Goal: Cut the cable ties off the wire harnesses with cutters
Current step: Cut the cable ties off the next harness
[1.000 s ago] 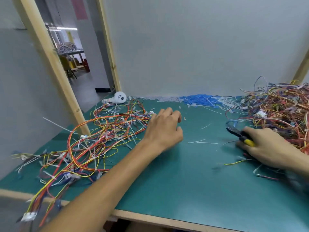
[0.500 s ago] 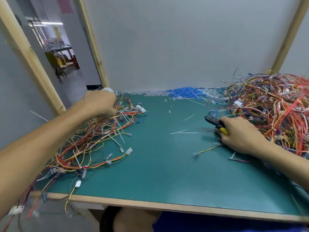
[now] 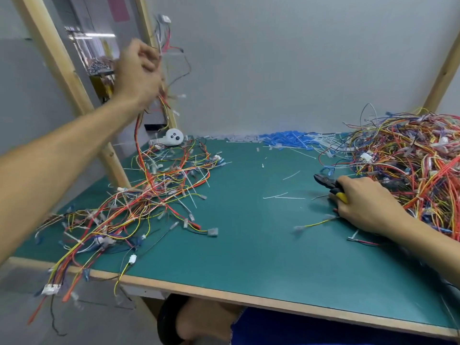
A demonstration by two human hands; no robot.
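Left hand (image 3: 139, 70) raised high at the left, fingers curled tight round a wire harness (image 3: 163, 99), strands sticking up above the fist and trailing down into the loose left pile (image 3: 149, 195) on the green table (image 3: 249, 245). Right hand (image 3: 361, 202) rests on the table, fingers wrapped round the yellow-handled cutters (image 3: 328, 184), black tips pointing left; can't tell if the blades are parted. Big tangled pile (image 3: 410, 165) just behind that hand, blue cut ties (image 3: 286, 138) along the back wall.

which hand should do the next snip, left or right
Right. The right hand grips the cutters low on the mat, while the left hand is raised, holding a harness up.
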